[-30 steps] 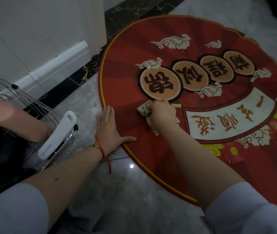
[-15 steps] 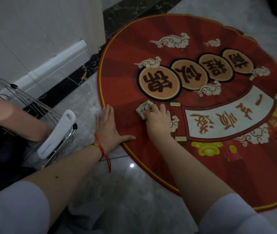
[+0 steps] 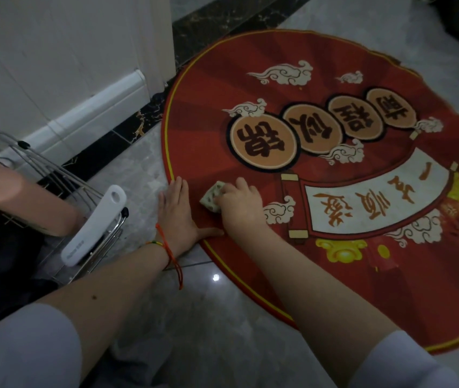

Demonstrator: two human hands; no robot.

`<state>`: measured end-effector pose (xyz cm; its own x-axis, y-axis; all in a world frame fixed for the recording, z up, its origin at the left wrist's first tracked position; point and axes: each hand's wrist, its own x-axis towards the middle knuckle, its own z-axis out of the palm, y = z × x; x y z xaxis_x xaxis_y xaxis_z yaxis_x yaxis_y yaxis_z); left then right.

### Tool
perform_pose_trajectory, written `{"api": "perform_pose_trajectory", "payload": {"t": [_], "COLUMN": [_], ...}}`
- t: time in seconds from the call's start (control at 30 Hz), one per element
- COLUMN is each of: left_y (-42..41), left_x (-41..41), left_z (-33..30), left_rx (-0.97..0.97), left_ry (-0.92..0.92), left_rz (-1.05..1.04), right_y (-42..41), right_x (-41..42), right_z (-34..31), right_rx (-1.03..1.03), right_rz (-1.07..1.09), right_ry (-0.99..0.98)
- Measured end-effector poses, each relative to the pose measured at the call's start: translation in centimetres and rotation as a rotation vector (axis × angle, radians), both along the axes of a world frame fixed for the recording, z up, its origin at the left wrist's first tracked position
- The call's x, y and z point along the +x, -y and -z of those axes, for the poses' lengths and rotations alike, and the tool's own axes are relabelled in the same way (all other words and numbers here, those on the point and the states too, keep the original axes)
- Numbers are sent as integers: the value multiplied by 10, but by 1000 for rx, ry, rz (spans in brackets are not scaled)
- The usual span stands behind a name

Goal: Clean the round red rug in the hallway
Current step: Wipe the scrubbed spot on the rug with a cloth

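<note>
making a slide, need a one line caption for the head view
Right hand wipes the round red rug with a small cloth while the left hand presses flat on its edge.

left hand (image 3: pixel 176 217): flat, fingers straight, thumb spread, frame centre | right hand (image 3: pixel 239 204): just beside it, fingers curled in a closed grip | both forearms bare
</note>
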<state>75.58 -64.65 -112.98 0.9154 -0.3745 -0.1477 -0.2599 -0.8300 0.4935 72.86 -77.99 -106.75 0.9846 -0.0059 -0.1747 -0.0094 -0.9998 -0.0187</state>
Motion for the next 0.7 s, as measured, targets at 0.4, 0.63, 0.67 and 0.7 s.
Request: {"api": "perform_pose_trajectory", "payload": {"t": [0.4,0.63,0.67,0.7], "left_y": [-2,-2,-1,0], "left_x": [0,0,1,1], "left_z": [-4,-3,-4,-4], "left_rx": [-23,-48,-38,-19], "left_ry": [-35,-31,-38,-29], "left_rz": [0,2,-1,-5], "right_y": [-13,-4,2,8], "right_x": [-15,-7,0,7], "right_z": [2,1,1,2], "right_rx": [-16,117,119,95], "right_rz": [-129,-100,-50,10], "right_ry": [10,-69,-46,2]}}
